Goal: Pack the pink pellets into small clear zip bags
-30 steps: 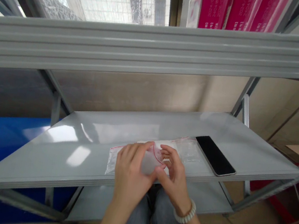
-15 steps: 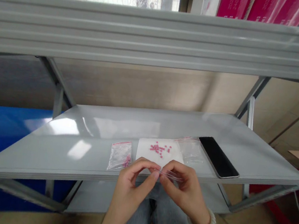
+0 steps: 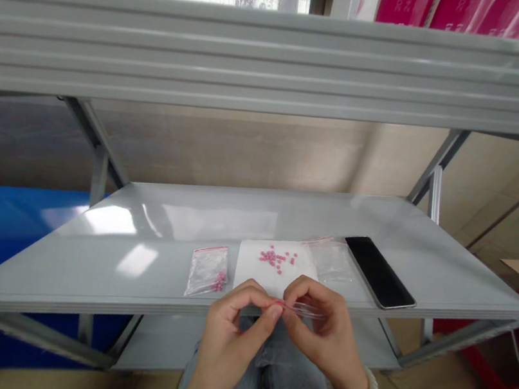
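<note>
Bag's gone from puffed-out to pinched flat

So a second ago the clear bag (image 3: 306,310) was up and ballooned, its red-edged mouth in view. Now it's lower, squashed nearly edge-on between both hands, just off the near edge of the grey shelf (image 3: 94,287) at 6 o'clock. Left hand (image 3: 233,332) has thumb and forefinger nipped on the red strip; right hand (image 3: 326,327) is pinching right beside it, plastic trailing into the palm. My read: all the effort's on the bag's mouth right now. Can't tell if it's sealed or parted.

Dropping the bag also uncovered the pink beads (image 3: 270,257), loose on the white sheet (image 3: 246,272) at 12 o'clock from the fingers, nobody touching them. A baggie (image 3: 202,269) with a few beads lies toward 10, some flat clear plastic (image 3: 333,265) toward 1, and a black phone (image 3: 379,274) at 2.
</note>
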A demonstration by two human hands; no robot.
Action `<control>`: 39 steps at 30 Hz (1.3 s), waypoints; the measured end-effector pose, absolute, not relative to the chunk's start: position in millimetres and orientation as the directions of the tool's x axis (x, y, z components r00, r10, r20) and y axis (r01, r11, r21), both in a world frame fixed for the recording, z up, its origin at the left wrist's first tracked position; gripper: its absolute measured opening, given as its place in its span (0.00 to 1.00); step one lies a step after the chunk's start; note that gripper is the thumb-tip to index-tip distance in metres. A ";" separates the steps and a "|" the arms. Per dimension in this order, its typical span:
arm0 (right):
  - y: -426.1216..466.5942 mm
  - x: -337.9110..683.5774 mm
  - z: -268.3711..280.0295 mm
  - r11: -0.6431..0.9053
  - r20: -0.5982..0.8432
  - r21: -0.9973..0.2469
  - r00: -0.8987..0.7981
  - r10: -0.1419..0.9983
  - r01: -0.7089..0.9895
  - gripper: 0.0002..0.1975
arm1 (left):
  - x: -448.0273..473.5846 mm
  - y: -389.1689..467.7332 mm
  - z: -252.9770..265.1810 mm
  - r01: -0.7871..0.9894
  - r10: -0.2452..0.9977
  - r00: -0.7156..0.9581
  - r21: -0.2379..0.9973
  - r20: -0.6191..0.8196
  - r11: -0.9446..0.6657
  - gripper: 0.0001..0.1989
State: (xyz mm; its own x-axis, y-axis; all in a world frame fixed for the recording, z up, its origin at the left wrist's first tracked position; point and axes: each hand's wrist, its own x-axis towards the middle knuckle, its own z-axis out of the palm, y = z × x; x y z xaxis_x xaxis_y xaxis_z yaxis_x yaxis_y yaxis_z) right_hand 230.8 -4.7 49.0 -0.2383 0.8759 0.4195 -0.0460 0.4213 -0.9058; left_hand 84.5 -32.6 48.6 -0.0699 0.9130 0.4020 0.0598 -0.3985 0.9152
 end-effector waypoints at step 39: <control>0.8 245.9 46.5 0.386 0.411 -0.902 -0.109 0.905 -0.194 0.02 | 89.6 -31.5 43.8 0.015 0.884 -0.235 0.911 0.405 -0.413 0.10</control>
State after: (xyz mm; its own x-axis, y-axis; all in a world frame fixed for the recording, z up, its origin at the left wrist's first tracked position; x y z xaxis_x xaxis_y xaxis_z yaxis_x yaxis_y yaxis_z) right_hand 245.9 0.8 46.5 -0.1092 0.9051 0.4110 -0.1944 0.3860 -0.9018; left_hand 89.6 -31.5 43.8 -0.2351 0.8838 0.4045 0.0155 -0.4127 0.9107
